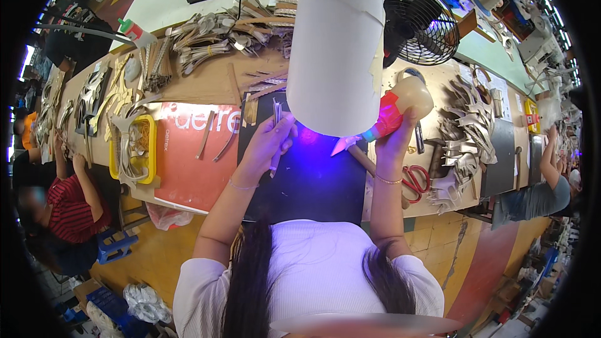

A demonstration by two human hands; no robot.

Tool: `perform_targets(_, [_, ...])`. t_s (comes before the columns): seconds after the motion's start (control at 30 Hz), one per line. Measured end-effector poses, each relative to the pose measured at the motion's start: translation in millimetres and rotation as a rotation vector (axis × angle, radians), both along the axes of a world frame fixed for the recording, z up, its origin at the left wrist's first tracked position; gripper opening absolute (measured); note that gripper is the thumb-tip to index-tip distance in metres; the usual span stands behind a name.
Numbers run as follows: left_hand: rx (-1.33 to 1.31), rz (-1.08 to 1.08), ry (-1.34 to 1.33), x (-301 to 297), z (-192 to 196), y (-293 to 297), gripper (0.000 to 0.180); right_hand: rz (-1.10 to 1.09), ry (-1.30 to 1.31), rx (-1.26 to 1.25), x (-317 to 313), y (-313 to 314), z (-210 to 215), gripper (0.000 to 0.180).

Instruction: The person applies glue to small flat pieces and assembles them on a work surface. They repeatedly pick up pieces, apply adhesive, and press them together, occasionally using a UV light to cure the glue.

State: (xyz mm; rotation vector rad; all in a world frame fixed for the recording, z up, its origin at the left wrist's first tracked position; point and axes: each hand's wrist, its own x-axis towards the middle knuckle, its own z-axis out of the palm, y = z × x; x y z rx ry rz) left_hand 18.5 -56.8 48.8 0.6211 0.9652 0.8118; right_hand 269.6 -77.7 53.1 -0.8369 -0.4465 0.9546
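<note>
My left hand (266, 144) is closed around a thin, narrow strip (277, 109), held upright over the left part of a black mat (307, 197). Its ends stick out above and below my fingers. In my right hand (393, 144) is a squeeze bottle (414, 97) with a pale body and red wrapping. The bottle lies tilted, its pointed nozzle (343, 145) aimed left over the mat, apart from the strip. Blue-violet light falls on the mat between my hands. Under the bottle a wooden handle (362, 159) lies slanted; red-handled scissors (416, 183) rest right of my right wrist.
A white cylindrical shade (335, 44) hangs over the middle, beside a black fan (418, 22). Leftward are a red board (188, 181) with two loose strips and a yellow basket (150, 176). Bundled pieces (206, 40) lie behind; stacked cut pieces (466, 122) lie right. Other people sit on both sides.
</note>
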Motion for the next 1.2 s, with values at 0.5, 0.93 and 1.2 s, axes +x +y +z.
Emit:
perform_targets(0.5, [0.242, -0.157, 0.176, 19.8, 5.0, 1.4, 0.016, -0.117, -0.471, 0.164, -15.9, 12.8, -11.8, 0.069])
perform_targets(0.93, [0.187, -0.195, 0.183, 26.4, 12.2, 4.0, 0.019, -0.150, -0.629, 0.129, -28.4, 7.5, 10.3, 0.054])
perform_targets(1.2, [0.143, -0.220, 0.136, 27.3, 10.2, 7.0, 0.023, -0.140, -0.595, 0.137, -25.2, 8.9, 3.3, 0.055])
